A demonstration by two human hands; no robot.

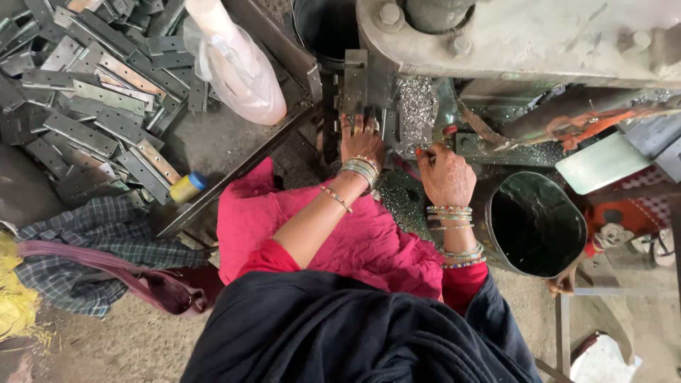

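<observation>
A big grey metal press machine (525,42) looms just above both hands. Far left of the left hand (360,140) lies a heap of flat grey perforated steel strips (92,92). Right of the right hand (445,174) stands a dark round metal bucket (537,224). The left hand's grip lies spread, fingers flat on a narrow grey steel strip (355,89) standing lengthwise on the machine bed. The right hand's grip pinches a small red-tipped lever (450,130), beside glittering metal shavings (417,106).
</observation>
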